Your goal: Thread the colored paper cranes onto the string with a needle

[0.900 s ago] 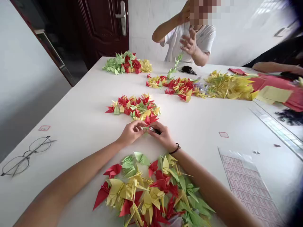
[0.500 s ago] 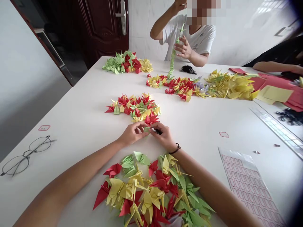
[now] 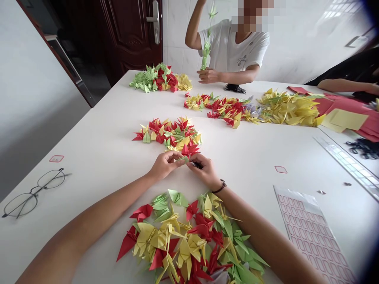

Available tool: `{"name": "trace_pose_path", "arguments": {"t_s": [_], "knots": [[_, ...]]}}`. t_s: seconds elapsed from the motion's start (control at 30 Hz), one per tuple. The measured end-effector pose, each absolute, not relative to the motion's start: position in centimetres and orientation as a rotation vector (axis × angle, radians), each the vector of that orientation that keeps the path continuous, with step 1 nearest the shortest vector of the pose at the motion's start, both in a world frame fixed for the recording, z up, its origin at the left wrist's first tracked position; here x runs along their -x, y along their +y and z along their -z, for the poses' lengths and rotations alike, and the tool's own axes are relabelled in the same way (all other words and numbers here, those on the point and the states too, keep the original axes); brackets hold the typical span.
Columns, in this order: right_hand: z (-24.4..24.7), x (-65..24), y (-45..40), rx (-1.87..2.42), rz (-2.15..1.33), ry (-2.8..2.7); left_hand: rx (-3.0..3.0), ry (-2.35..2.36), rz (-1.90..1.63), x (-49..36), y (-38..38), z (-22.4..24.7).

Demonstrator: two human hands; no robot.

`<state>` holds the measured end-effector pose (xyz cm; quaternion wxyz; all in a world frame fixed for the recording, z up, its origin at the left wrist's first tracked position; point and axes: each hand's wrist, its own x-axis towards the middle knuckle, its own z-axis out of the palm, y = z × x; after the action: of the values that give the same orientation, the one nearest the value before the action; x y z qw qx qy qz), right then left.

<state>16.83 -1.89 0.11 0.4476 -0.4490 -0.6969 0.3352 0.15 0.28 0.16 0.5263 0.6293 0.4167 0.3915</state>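
Observation:
Between the thumb and fingers of my left hand [image 3: 163, 166] is a small folded green paper crane [image 3: 182, 159]. The fingers of my right hand [image 3: 205, 170] are closed close beside it, around a small black thing [image 3: 196, 164] that is mostly hidden; I cannot tell what it is. Just beyond my fingertips lies a strip of red, yellow and green paper cranes [image 3: 174, 132]. A larger loose heap of cranes [image 3: 177, 240] spreads on the table between my forearms.
Across the white table [image 3: 97, 130], a person [image 3: 248, 51] holds a string of green cranes [image 3: 206, 49]. More crane piles [image 3: 288, 106] lie along the far side. Eyeglasses [image 3: 34, 192] rest at left; a sheet of red-framed labels [image 3: 310, 232] and a clear ruler [image 3: 349, 167] at right.
The green crane between my hands has tilted flatter; my hands stay in place. The person opposite has lowered one hand to the table and raised the string of green cranes.

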Motion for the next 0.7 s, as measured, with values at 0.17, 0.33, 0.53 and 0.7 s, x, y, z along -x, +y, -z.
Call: {"name": "trace_pose_path", "arguments": {"t_s": [0.17, 0.33, 0.53, 0.7], "knots": [[-0.12, -16.87, -1.83, 1.145, -0.826, -1.825, -1.42, 1.01, -0.964, 0.02, 0.31, -0.43], [-0.17, -16.88, -1.79, 1.183, -0.805, -1.954, -1.389, 0.999, -1.006, 0.09, 0.39, -0.47], [-0.22, -16.87, -1.82, 1.184, -0.785, -1.968, -1.444, 1.002, -1.013, 0.01, 0.34, -0.15], [-0.13, -17.0, -1.74, 1.172, -0.82, -1.96, -1.49, 1.026, -1.001, 0.0, 0.27, -0.17]]}}
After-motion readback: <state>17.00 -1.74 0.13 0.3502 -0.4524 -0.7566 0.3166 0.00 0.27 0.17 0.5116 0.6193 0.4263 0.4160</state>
